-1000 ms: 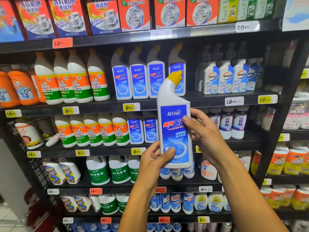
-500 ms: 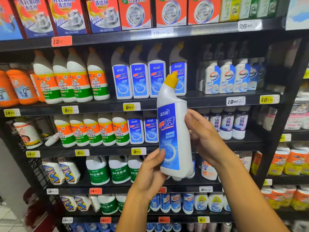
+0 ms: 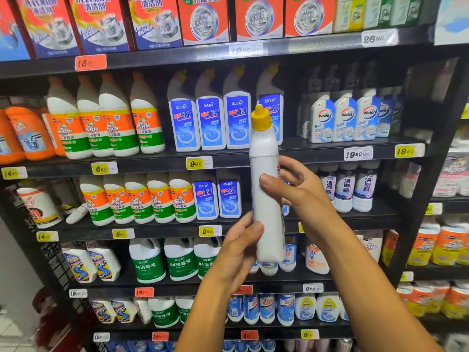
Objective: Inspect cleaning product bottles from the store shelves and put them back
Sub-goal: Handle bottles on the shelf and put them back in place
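Observation:
I hold a white toilet-cleaner bottle (image 3: 266, 199) with a yellow cap upright in front of the shelves, its narrow plain side turned toward me. My left hand (image 3: 238, 247) grips its lower part, thumb on the near face. My right hand (image 3: 297, 191) holds the middle from the right, thumb across the front and fingers behind. A strip of its blue label shows at the right edge. Matching blue-labelled bottles (image 3: 210, 120) stand in a row on the shelf behind.
Black store shelving (image 3: 142, 163) fills the view. Orange-and-green Mr Muscle bottles (image 3: 106, 123) stand at left, Walch bottles (image 3: 345, 118) at right, green-labelled 84 disinfectant jugs (image 3: 177, 262) lower down, and boxes (image 3: 203, 19) on top. A gap lies behind the held bottle.
The bottle has been turned about its upright axis: its blue front label faced me a second ago, now only the white side shows. Both hands kept their hold.

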Available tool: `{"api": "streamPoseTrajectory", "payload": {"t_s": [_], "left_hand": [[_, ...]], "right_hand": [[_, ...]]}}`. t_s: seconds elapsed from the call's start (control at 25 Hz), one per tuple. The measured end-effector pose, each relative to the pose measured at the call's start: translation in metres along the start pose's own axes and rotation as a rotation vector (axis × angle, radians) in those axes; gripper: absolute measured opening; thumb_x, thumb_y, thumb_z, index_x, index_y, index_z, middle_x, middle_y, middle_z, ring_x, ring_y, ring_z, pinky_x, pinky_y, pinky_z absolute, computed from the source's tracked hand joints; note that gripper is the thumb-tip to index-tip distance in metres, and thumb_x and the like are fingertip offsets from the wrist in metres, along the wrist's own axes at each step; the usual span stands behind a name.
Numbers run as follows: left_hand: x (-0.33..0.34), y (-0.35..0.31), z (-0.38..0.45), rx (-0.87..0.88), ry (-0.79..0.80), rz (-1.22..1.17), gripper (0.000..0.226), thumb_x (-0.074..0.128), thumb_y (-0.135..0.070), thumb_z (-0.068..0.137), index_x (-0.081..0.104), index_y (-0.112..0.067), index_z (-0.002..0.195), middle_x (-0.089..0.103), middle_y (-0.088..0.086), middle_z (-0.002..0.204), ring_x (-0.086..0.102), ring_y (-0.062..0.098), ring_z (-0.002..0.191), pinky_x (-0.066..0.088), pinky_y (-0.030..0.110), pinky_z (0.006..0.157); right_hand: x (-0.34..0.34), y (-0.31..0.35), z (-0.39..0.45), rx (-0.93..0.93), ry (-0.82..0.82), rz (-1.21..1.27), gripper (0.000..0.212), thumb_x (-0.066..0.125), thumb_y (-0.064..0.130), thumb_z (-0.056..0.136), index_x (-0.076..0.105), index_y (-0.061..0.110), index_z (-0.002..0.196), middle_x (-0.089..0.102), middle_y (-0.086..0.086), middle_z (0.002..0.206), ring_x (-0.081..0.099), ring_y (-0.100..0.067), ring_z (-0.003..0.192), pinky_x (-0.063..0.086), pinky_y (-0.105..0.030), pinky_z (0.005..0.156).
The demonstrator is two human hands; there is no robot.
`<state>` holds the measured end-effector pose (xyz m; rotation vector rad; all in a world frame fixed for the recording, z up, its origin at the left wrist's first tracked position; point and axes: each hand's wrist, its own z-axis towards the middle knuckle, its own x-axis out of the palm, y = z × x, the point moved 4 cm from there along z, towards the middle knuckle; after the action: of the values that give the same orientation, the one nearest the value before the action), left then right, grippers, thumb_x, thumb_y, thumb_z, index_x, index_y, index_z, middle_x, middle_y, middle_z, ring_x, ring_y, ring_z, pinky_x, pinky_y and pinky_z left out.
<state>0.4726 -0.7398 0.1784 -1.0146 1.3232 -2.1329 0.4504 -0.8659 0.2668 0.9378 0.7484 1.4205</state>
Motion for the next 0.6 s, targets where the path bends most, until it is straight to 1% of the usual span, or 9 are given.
{"api": "streamPoseTrajectory", "payload": {"t_s": [0.12, 0.16, 0.24, 0.32, 0.36, 0.44, 0.48, 0.52, 0.6], "left_hand": [[-0.002, -0.001, 0.001, 0.009, 0.003, 0.017, 0.067, 0.086, -0.051, 0.065, 0.068, -0.022, 0.122, 0.068, 0.008, 0.123, 0.064, 0.019, 0.112, 0.052, 0.036, 0.095], [-0.002, -0.002, 0.002, 0.019, 0.006, 0.001, 0.068, 0.086, -0.051, 0.065, 0.067, -0.021, 0.123, 0.068, 0.009, 0.124, 0.063, 0.020, 0.113, 0.053, 0.036, 0.096], [-0.005, -0.003, 0.003, 0.027, 0.010, -0.060, 0.072, 0.086, -0.049, 0.066, 0.065, -0.015, 0.126, 0.064, 0.014, 0.129, 0.059, 0.026, 0.119, 0.048, 0.042, 0.103], [-0.008, -0.005, 0.005, -0.001, 0.027, -0.108, 0.075, 0.085, -0.048, 0.067, 0.064, -0.006, 0.125, 0.061, 0.021, 0.132, 0.053, 0.036, 0.125, 0.040, 0.050, 0.109], [-0.010, -0.006, 0.006, -0.011, 0.034, -0.098, 0.073, 0.086, -0.047, 0.067, 0.066, -0.005, 0.123, 0.062, 0.022, 0.130, 0.054, 0.037, 0.124, 0.043, 0.050, 0.109], [-0.014, -0.007, 0.008, -0.005, 0.034, -0.041, 0.065, 0.086, -0.046, 0.067, 0.070, -0.009, 0.117, 0.069, 0.014, 0.121, 0.065, 0.025, 0.113, 0.054, 0.037, 0.093], [-0.015, -0.007, 0.009, 0.009, 0.026, -0.018, 0.061, 0.086, -0.044, 0.068, 0.070, -0.010, 0.117, 0.071, 0.011, 0.119, 0.067, 0.021, 0.109, 0.055, 0.031, 0.087], [-0.016, -0.007, 0.009, 0.025, 0.013, -0.007, 0.060, 0.085, -0.042, 0.070, 0.069, -0.010, 0.118, 0.070, 0.011, 0.120, 0.068, 0.020, 0.109, 0.055, 0.028, 0.085], [-0.017, -0.006, 0.009, 0.056, -0.046, 0.013, 0.066, 0.086, -0.039, 0.069, 0.064, -0.008, 0.122, 0.069, 0.013, 0.123, 0.067, 0.023, 0.112, 0.055, 0.028, 0.085]], "right_hand": [[-0.003, -0.001, 0.002, -0.008, 0.031, 0.006, 0.049, 0.078, 0.029, 0.070, 0.062, 0.028, 0.117, 0.076, 0.011, 0.100, 0.072, -0.003, 0.089, 0.053, -0.015, 0.066], [-0.003, -0.001, 0.002, 0.002, 0.041, 0.013, 0.050, 0.079, 0.029, 0.071, 0.062, 0.027, 0.118, 0.076, 0.009, 0.102, 0.072, -0.006, 0.091, 0.054, -0.017, 0.068], [-0.003, -0.002, 0.004, 0.021, 0.059, 0.052, 0.059, 0.081, 0.030, 0.069, 0.062, 0.020, 0.124, 0.075, 0.002, 0.105, 0.072, -0.012, 0.094, 0.056, -0.026, 0.072], [-0.002, -0.002, 0.006, 0.036, 0.105, 0.140, 0.068, 0.081, 0.034, 0.065, 0.061, 0.012, 0.126, 0.071, -0.005, 0.102, 0.069, -0.017, 0.086, 0.054, -0.030, 0.070], [-0.002, -0.003, 0.007, 0.044, 0.146, 0.192, 0.070, 0.084, 0.036, 0.064, 0.061, 0.010, 0.125, 0.069, -0.009, 0.102, 0.066, -0.020, 0.084, 0.052, -0.031, 0.071], [-0.003, -0.006, 0.008, 0.066, 0.226, 0.286, 0.072, 0.089, 0.044, 0.061, 0.065, 0.012, 0.120, 0.063, -0.017, 0.101, 0.060, -0.023, 0.085, 0.049, -0.037, 0.081], [-0.004, -0.006, 0.009, 0.079, 0.252, 0.312, 0.071, 0.089, 0.046, 0.061, 0.067, 0.013, 0.119, 0.060, -0.019, 0.101, 0.055, -0.021, 0.087, 0.046, -0.039, 0.086], [-0.006, -0.007, 0.009, 0.083, 0.266, 0.310, 0.069, 0.088, 0.046, 0.062, 0.067, 0.014, 0.119, 0.059, -0.019, 0.102, 0.053, -0.020, 0.090, 0.044, -0.040, 0.088], [-0.011, -0.009, 0.010, 0.069, 0.245, 0.239, 0.056, 0.079, 0.040, 0.076, 0.065, 0.016, 0.124, 0.067, -0.015, 0.110, 0.063, -0.024, 0.097, 0.049, -0.038, 0.088]]}}
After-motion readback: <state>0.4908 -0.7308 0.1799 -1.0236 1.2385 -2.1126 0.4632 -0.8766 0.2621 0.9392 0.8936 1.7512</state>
